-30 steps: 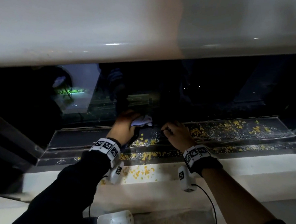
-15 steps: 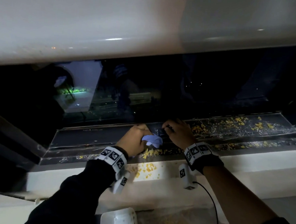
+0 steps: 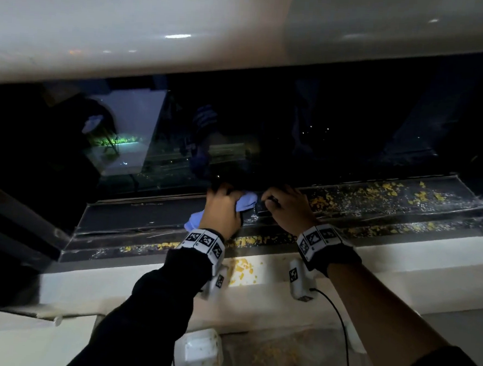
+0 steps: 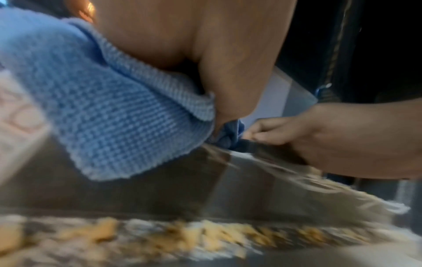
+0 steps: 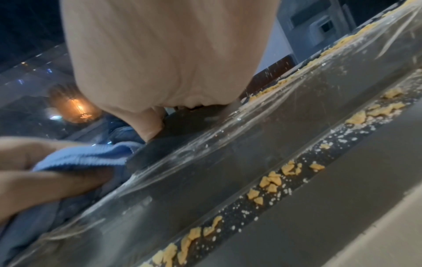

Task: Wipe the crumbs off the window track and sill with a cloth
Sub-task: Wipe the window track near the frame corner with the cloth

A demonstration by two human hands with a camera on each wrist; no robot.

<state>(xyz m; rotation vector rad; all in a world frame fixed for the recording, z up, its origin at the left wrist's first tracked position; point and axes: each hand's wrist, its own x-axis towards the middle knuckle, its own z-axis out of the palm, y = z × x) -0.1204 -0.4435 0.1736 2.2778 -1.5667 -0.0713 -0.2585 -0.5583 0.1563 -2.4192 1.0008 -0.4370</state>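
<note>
My left hand [image 3: 224, 199] grips a crumpled light blue cloth [image 3: 246, 201] and presses it onto the dark window track [image 3: 136, 216] close to the glass. The cloth [image 4: 114, 108] bulges from under the palm. Just to its right, my right hand [image 3: 279, 202] curls its fingers on a dark flat object [image 3: 262, 210] lying on the track, with the thumb pressing that object [image 5: 164, 148]. Yellow crumbs [image 3: 387, 191] cover the track to the right of the hands. More crumbs fill the front groove [image 5: 271, 182] and lie on the white sill [image 3: 398, 274].
The dark window glass [image 3: 180, 150] stands right behind the hands, under a white frame [image 3: 130, 34]. Below the sill are a white container [image 3: 202, 350] and a surface scattered with crumbs [image 3: 275, 351]. A black cable [image 3: 339, 316] hangs from my right wrist.
My left hand dragged the cloth forward to the track's front edge, then moved it back up against the glass beside the right hand. The right hand stayed in place.
</note>
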